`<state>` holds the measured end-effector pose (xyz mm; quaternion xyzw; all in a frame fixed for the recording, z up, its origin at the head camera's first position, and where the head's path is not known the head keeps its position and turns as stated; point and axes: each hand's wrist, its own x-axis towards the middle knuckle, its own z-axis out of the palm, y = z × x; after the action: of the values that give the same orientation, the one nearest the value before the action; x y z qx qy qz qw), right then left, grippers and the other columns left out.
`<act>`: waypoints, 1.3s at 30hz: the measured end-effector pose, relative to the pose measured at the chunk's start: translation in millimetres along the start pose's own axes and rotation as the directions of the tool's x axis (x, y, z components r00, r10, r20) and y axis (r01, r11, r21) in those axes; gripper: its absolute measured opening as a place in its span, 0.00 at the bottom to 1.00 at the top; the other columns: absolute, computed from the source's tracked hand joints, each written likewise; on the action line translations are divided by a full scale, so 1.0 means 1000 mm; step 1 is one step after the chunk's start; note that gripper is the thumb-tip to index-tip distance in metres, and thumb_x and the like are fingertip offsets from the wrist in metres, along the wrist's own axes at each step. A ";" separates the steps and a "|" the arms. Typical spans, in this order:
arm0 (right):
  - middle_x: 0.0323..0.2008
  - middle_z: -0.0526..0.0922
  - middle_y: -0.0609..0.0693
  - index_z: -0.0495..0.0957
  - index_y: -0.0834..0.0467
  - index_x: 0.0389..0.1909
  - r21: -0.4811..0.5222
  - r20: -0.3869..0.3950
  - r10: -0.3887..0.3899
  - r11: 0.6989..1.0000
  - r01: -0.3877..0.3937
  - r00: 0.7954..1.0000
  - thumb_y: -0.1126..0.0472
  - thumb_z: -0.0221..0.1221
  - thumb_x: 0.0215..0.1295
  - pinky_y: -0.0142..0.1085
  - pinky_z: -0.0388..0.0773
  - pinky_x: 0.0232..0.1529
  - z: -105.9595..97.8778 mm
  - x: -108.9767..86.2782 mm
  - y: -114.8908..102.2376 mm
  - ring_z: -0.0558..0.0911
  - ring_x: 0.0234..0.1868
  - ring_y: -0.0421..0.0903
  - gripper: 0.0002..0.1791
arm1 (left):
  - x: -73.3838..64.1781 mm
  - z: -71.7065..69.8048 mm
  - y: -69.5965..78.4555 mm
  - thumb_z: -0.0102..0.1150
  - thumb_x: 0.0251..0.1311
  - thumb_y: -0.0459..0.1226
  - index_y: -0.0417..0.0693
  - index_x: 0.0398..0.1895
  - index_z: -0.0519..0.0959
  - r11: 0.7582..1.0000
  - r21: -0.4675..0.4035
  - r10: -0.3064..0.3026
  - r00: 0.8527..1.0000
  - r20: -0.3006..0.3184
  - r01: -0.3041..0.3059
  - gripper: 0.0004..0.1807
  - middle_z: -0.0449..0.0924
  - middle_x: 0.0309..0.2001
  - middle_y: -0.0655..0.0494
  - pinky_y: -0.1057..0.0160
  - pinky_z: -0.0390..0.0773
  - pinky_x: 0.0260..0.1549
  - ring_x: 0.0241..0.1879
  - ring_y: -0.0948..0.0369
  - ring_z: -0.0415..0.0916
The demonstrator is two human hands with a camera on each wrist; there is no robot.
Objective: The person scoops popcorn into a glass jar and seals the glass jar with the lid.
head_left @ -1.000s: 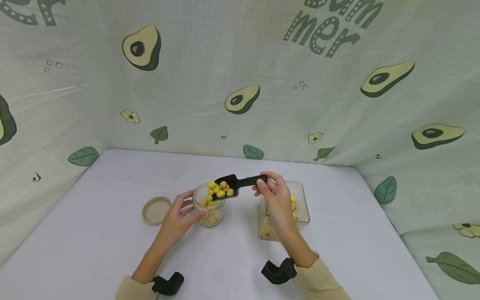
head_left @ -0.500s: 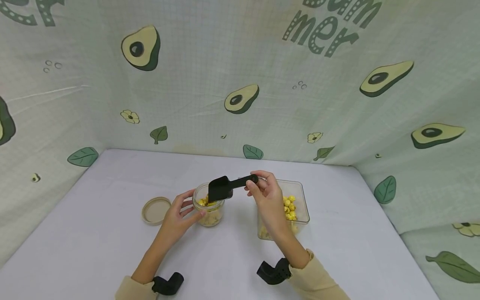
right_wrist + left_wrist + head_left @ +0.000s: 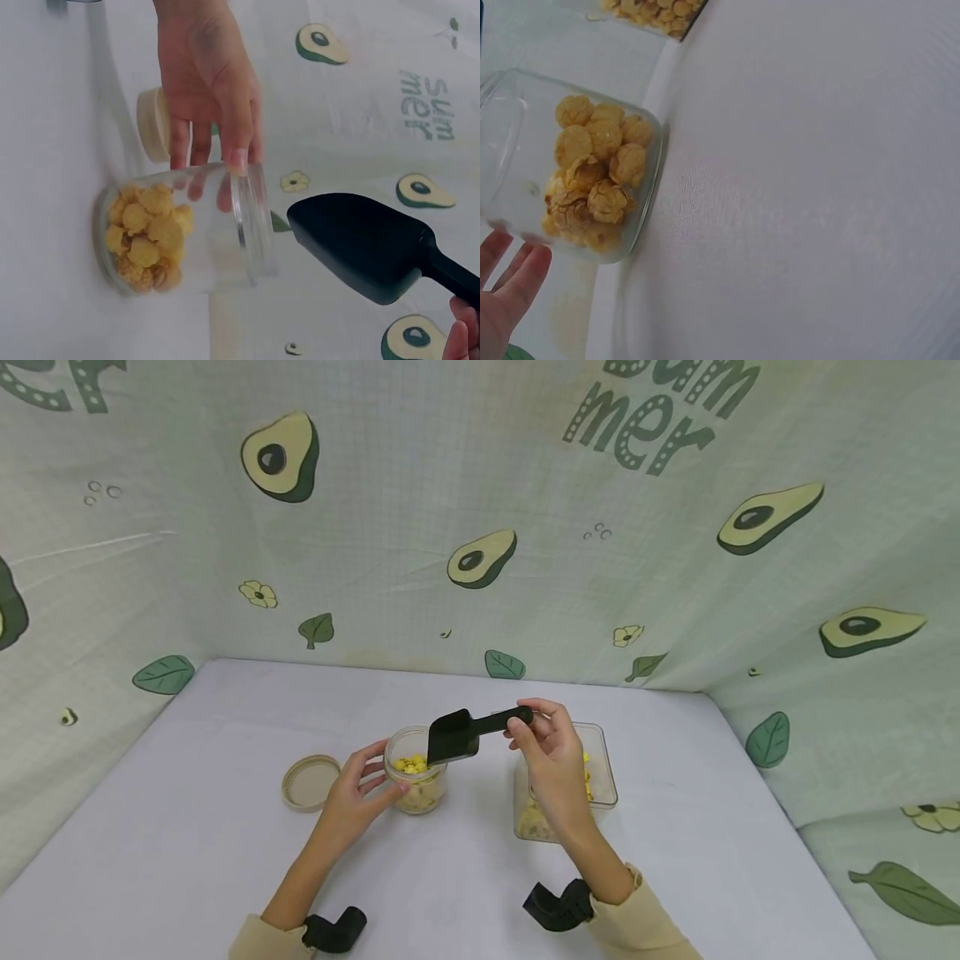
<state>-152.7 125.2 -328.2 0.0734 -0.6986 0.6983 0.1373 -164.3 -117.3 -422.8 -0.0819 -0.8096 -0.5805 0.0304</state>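
A clear glass jar [image 3: 429,795] stands on the table, partly filled with yellow popcorn [image 3: 150,236]. My left hand [image 3: 358,792] grips it from the left, thumb at the front near the rim and fingers round the far side. From the right, my right hand [image 3: 553,758] pinches the handle end of a black scoop [image 3: 452,737]. The scoop's blade is tilted with its tip at the jar's right rim, and no popcorn shows on it. In the right wrist view the blade hangs just beyond the jar's mouth.
A clear square container [image 3: 609,777] holding more popcorn stands behind and under my right hand, which partly hides it. The jar's round beige lid [image 3: 309,783] lies on the table left of my left hand. A cloth with avocado prints [image 3: 390,527] hangs behind.
The scoop was full of popcorn, then tipped over the jar. Its load is gone from the blade and more popcorn sits in the jar. The right hand moved left, then back right.
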 end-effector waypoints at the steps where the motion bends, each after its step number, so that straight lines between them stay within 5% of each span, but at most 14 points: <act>1: 0.34 0.81 0.48 0.68 0.61 0.52 0.003 -0.003 -0.006 1.000 0.006 1.000 0.66 0.55 0.65 0.27 0.78 0.41 -0.002 0.000 -0.001 0.77 0.34 0.41 0.16 | 0.000 0.000 0.000 0.67 0.52 0.39 0.42 0.64 0.61 1.000 -0.001 -0.001 1.000 -0.001 0.001 0.37 0.62 0.64 0.46 0.53 0.72 0.58 0.60 0.49 0.66; 10: 0.34 0.82 0.43 0.68 0.61 0.53 -0.012 -0.072 -0.018 1.000 0.018 0.997 0.65 0.54 0.66 0.28 0.78 0.42 -0.027 0.000 -0.009 0.77 0.35 0.42 0.16 | -0.001 -0.001 0.004 0.67 0.52 0.38 0.41 0.65 0.61 1.000 -0.013 0.002 1.000 0.002 -0.002 0.37 0.62 0.64 0.44 0.51 0.71 0.59 0.60 0.47 0.65; 16: 0.32 0.83 0.44 0.69 0.60 0.51 -0.009 -0.155 -0.037 0.999 0.036 0.987 0.67 0.54 0.65 0.28 0.78 0.43 -0.046 -0.001 -0.015 0.77 0.33 0.43 0.14 | -0.001 -0.005 0.012 0.68 0.51 0.36 0.44 0.65 0.61 0.994 0.024 0.109 0.993 -0.033 -0.108 0.38 0.62 0.63 0.44 0.51 0.67 0.61 0.61 0.50 0.63; 19: 0.31 0.83 0.45 0.70 0.60 0.51 0.005 -0.185 -0.061 0.998 0.063 0.981 0.68 0.54 0.65 0.27 0.78 0.44 -0.055 -0.003 -0.017 0.77 0.32 0.43 0.14 | -0.001 -0.004 0.019 0.68 0.50 0.34 0.45 0.64 0.64 0.980 0.045 0.197 0.978 -0.066 -0.195 0.36 0.64 0.62 0.47 0.61 0.66 0.62 0.61 0.54 0.62; 23: 0.31 0.83 0.47 0.70 0.63 0.51 0.042 -0.205 -0.131 0.989 0.143 0.970 0.70 0.53 0.65 0.27 0.78 0.42 -0.067 -0.004 -0.019 0.77 0.31 0.42 0.14 | -0.001 0.002 0.033 0.67 0.49 0.31 0.45 0.62 0.67 0.943 0.067 0.331 0.938 -0.100 -0.325 0.34 0.67 0.60 0.49 0.76 0.62 0.61 0.61 0.59 0.62; 27: 0.31 0.83 0.49 0.70 0.65 0.52 0.076 -0.217 -0.200 0.972 0.221 0.955 0.72 0.52 0.64 0.27 0.78 0.40 -0.077 -0.005 -0.021 0.78 0.31 0.42 0.15 | -0.002 0.012 0.048 0.67 0.49 0.29 0.47 0.62 0.68 0.912 0.078 0.409 0.907 -0.101 -0.402 0.34 0.68 0.60 0.51 0.80 0.59 0.61 0.62 0.60 0.63; 35: 0.30 0.82 0.47 0.72 0.65 0.52 -0.037 -0.266 -0.240 0.970 0.239 0.934 0.72 0.54 0.63 0.26 0.77 0.39 -0.092 -0.008 -0.019 0.77 0.32 0.41 0.16 | -0.003 0.038 0.066 0.68 0.49 0.34 0.55 0.63 0.66 0.912 0.075 0.406 0.914 -0.014 -0.404 0.36 0.66 0.62 0.59 0.50 0.66 0.63 0.64 0.60 0.62; 39: 0.32 0.81 0.46 0.72 0.65 0.53 -0.138 -0.271 -0.277 0.959 0.247 0.922 0.72 0.55 0.62 0.24 0.76 0.38 -0.097 -0.010 -0.015 0.77 0.33 0.39 0.17 | -0.003 0.053 0.068 0.68 0.49 0.35 0.53 0.62 0.67 0.895 0.076 0.439 0.898 0.015 -0.439 0.34 0.67 0.62 0.59 0.51 0.68 0.62 0.63 0.60 0.63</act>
<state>-130.5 220.6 -317.7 0.0570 -0.6894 0.6408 0.3331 -147.8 -46.3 -376.3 -0.2604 -0.7920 -0.5271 0.1644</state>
